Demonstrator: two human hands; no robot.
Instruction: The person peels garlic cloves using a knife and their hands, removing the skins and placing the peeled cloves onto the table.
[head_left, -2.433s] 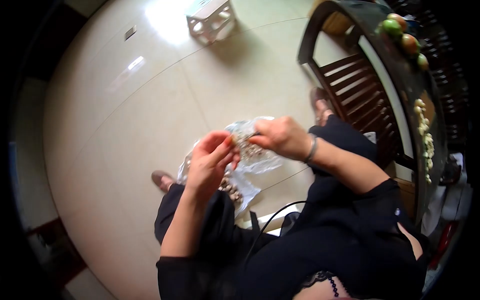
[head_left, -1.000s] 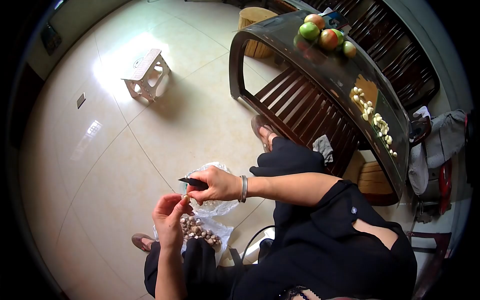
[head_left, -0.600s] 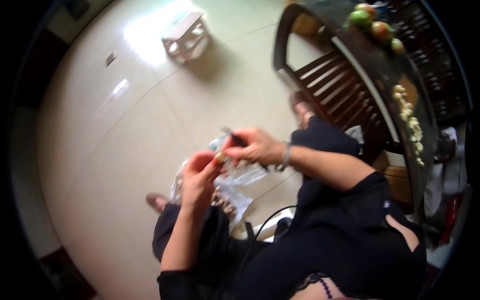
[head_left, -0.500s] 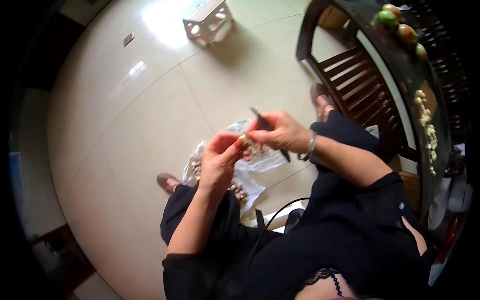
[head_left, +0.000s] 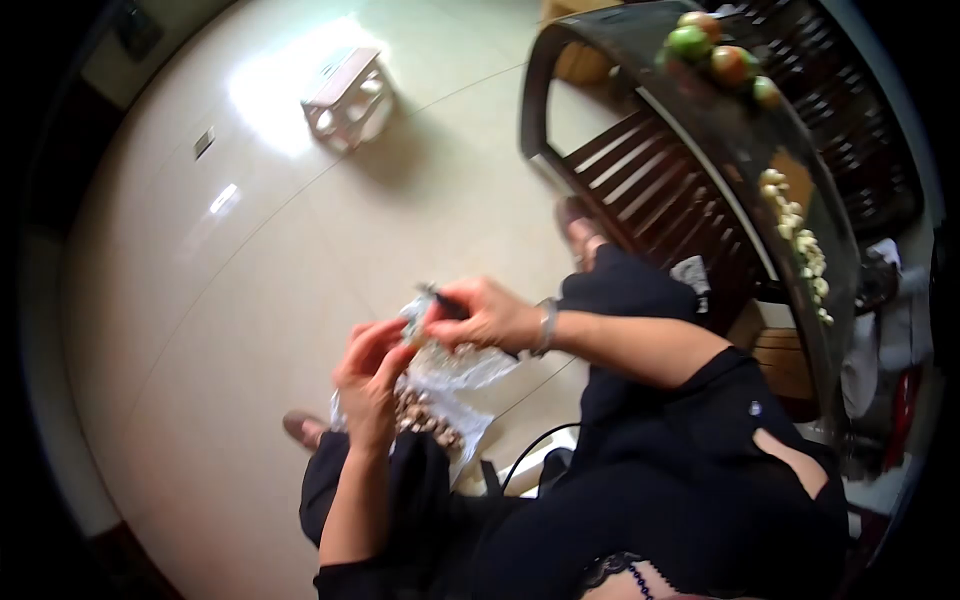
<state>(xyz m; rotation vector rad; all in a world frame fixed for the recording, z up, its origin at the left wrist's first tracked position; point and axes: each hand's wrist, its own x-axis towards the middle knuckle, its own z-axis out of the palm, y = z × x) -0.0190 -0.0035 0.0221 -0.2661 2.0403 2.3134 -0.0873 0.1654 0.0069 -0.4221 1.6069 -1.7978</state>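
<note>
Left hand: the left hand (head_left: pixel 372 375) is pinching a small pale piece (head_left: pixel 413 341) between thumb and fingers, its palm turning inward.
Right hand: the right hand (head_left: pixel 488 316) is gripping a dark-handled tool (head_left: pixel 450 304), the tip pointing out past the fingers; blur is hiding the blade's shape.
Piece in work: the small pale piece is sitting at the left fingertips, just beside the right thumb; whether any skin is clinging to it, I cannot tell.
Finished-looking: many pale cloves (head_left: pixel 800 240) are lying in a long, loose row on the dark table (head_left: pixel 735 130), well to the right of the right hand; they are looking bare, so this share is seemingly done.
Left over: a heap of brown pieces (head_left: pixel 428 418) is resting in a white bag (head_left: pixel 472 428), below the left hand and toward the body; these are looking untouched, so plenty is apparently remaining.
Scraps: another thin bag (head_left: pixel 462 374) is lying open below the right hand, seemingly holding light, papery bits.
Overall stage: the work is apparently standing partway, with one piece occupying both hands.
Fruits: several red-and-green fruits (head_left: pixel 729 66) are sitting on the table, beyond the right hand and farther right.
</note>
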